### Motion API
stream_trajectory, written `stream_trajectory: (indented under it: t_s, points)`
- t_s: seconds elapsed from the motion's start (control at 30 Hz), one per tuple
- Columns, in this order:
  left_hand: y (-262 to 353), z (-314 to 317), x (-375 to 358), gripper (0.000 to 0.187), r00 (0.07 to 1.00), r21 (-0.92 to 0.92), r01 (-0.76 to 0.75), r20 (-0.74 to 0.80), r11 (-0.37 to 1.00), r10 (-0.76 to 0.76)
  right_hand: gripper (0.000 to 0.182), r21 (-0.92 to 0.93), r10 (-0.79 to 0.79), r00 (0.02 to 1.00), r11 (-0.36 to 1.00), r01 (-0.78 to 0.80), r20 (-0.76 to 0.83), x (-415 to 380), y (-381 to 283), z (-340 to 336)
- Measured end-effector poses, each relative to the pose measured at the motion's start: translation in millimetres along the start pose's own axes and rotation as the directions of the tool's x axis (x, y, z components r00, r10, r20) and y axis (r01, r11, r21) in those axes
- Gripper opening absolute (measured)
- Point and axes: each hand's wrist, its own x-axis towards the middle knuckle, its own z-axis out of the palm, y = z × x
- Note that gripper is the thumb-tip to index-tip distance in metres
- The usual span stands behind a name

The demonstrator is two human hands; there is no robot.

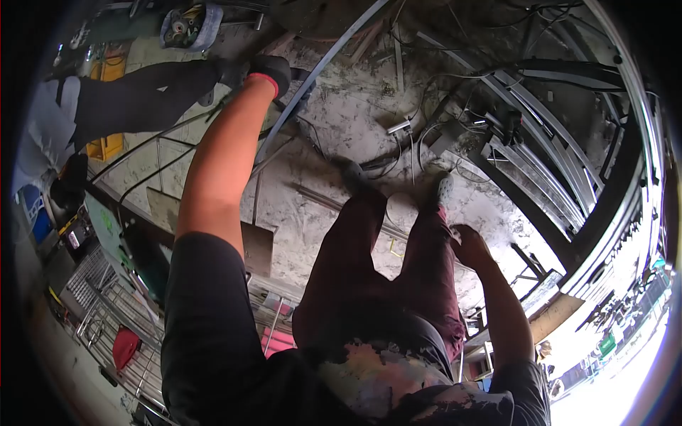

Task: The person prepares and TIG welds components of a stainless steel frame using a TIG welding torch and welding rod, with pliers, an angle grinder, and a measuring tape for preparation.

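My left hand [273, 72], in a dark glove with a red cuff, stretches far forward with its fingers curled. What it grips is hidden by the glove. A long grey metal bar [316, 71] runs slantwise just to its right, and a dark piece shows beside the glove. My right hand [469, 246] is bare and hangs beside my right thigh, fingers loosely bent and apart, holding nothing. Below it lies the stained concrete floor [348, 117].
Another person's dark-trousered leg [142, 96] reaches in from the left. Long metal profiles [543, 138] are stacked at right, with loose cables [426, 131] near my feet. A wire rack [117, 323] stands at lower left. A tub of parts [190, 27] sits top left.
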Motion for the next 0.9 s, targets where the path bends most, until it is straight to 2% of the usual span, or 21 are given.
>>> stream_trajectory:
  t_s: [0.03, 0.07, 0.1, 0.17, 0.2, 0.23, 0.3, 0.33, 0.37, 0.4, 0.43, 0.47, 0.5, 0.53, 0.6, 0.7, 0.73, 0.8, 0.87, 0.9]
  points:
    - [2.2, 8.1, 10.1, 0.031, 0.999, -0.095, -0.016, -0.042, 0.995, 0.012, 0.034, -0.071, -0.049, 0.999, 0.996, 0.048, -0.007, 33.4, -4.6, 6.3]
    - [4.9, 19.3, 18.9, 0.03, 0.997, -0.19, -0.036, -0.077, 0.981, 0.022, 0.032, -0.022, -0.085, 0.996, 0.996, 0.085, -0.005, 68.9, -22.7, 4.1]
    - [4.2, 31.6, 31.2, 0.029, 0.999, -0.317, -0.048, -0.03, 0.947, 0.041, 0.034, -0.063, -0.075, 0.996, 0.995, 0.078, 0.043, 104.0, -33.4, 7.7]
    - [-3.7, 57.2, 61.8, 0.031, 0.993, -0.55, -0.051, 0.062, 0.834, 0.101, 0.038, -0.19, -0.378, 0.922, 0.914, 0.358, -0.084, 166.6, -32.1, 39.3]
    - [-5.3, 68.4, 72.4, 0.034, 0.985, -0.653, -0.04, 0.102, 0.756, 0.14, 0.039, -0.076, -0.296, 0.943, 0.955, 0.287, -0.151, 187.2, -55.2, 41.4]
    - [-6.9, 74.7, 74.1, 0.031, 0.96, -0.726, -0.104, 0.107, 0.68, 0.26, 0.041, 0.038, -0.209, 0.955, 0.974, 0.222, -0.212, 208.1, -88.1, 35.0]
    - [-11.7, 98.6, 82.7, 0.029, 0.873, -0.739, -0.343, -0.023, 0.579, 0.488, 0.047, 0.257, -0.139, 0.953, 0.943, 0.209, -0.268, 245.1, -132.0, 34.4]
    - [-15.2, 108.0, 86.2, 0.029, 0.807, -0.732, -0.451, -0.09, 0.51, 0.584, 0.055, 0.265, -0.075, 0.97, 0.955, 0.137, -0.229, 261.1, -156.7, 26.2]
    - [-11.8, 113.0, 82.9, 0.03, 0.819, -0.843, -0.307, 0.002, 0.441, 0.573, 0.065, 0.281, -0.076, 0.958, 0.947, 0.157, -0.278, 279.6, -174.4, 28.6]
    - [-18.5, 149.0, 101.4, 0.033, 0.805, -0.875, -0.257, 0.042, 0.411, 0.592, 0.068, 0.223, -0.145, 0.922, 0.946, 0.236, -0.36, 298.3, -191.3, 29.6]
    - [-9.7, 147.2, 93.8, 0.034, 0.802, -0.96, -0.105, 0.072, 0.26, 0.593, 0.071, 0.158, -0.215, 0.874, 0.938, 0.309, -0.435, 317.6, -207.0, 29.3]
    - [-0.4, 144.0, 85.3, 0.035, 0.798, -0.994, 0.055, 0.103, 0.098, 0.594, 0.08, 0.082, -0.304, 0.842, 0.923, 0.377, -0.446, 333.7, -222.1, 26.7]
    - [0.6, 150.1, 86.2, 0.035, 0.794, -0.994, 0.083, 0.111, 0.073, 0.598, 0.085, -0.092, -0.386, 0.789, 0.915, 0.392, -0.478, 351.1, -238.5, 28.3]
    - [0.7, 155.1, 89.1, 0.035, 0.795, -0.995, 0.068, 0.102, 0.079, 0.598, 0.079, -0.258, -0.459, 0.796, 0.887, 0.384, -0.394, 367.2, -251.9, 24.8]
    - [-4.5, 164.9, 94.6, 0.034, 0.801, -0.987, -0.014, 0.086, 0.162, 0.593, 0.073, -0.43, -0.549, 0.787, 0.806, 0.408, -0.282, 382.9, -277.6, 20.2]
    - [-11.3, 178.3, 106.4, 0.035, 0.812, -0.932, -0.157, 0.067, 0.327, 0.579, 0.073, -0.397, -0.49, 0.866, 0.778, 0.488, 0.103, 401.8, -293.0, 31.2]
    - [-14.8, 182.8, 109.0, 0.035, 0.82, -0.907, -0.188, 0.065, 0.376, 0.568, 0.076, -0.484, -0.478, 0.877, 0.76, 0.433, 0.034, 409.1, -289.2, 47.8]
    - [-21.0, 194.7, 111.1, 0.035, 0.838, -0.861, -0.236, 0.055, 0.451, 0.544, 0.068, -0.538, -0.42, 0.873, 0.689, 0.486, 0.249, 391.0, -291.5, 35.4]
    - [-26.3, 201.1, 113.9, 0.035, 0.854, -0.779, -0.318, 0.012, 0.54, 0.52, 0.04, -0.543, -0.479, 0.818, 0.616, 0.571, 0.317, 373.5, -249.1, 58.5]
    - [-31.1, 204.1, 114.8, 0.035, 0.871, -0.693, -0.378, -0.041, 0.614, 0.49, 0.03, -0.505, -0.389, 0.855, 0.691, 0.517, 0.344, 357.9, -229.9, 65.3]
